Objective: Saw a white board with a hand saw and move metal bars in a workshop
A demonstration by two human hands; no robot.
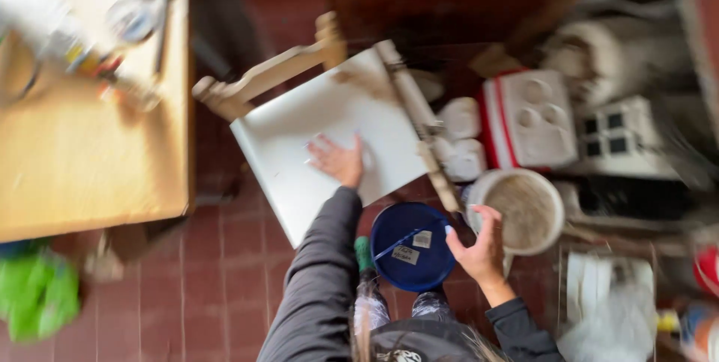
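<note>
The view is blurred by motion. My left hand (338,160) lies flat with fingers spread on a white board (299,130) that rests on a wooden chair (269,74). My right hand (479,246) grips the rim of a blue bucket (408,246) that stands on the floor below me. A thin wire handle and two pale labels show on the bucket. Just right of that hand stands a white bucket (524,208) with murky grey contents. Both arms wear dark grey sleeves.
A wooden table (82,160) with jars and tools stands at the left. A red and white cooler (528,119), white blocks and cluttered crates fill the right. A green bag (37,294) lies at the lower left. The floor is red tile (217,272).
</note>
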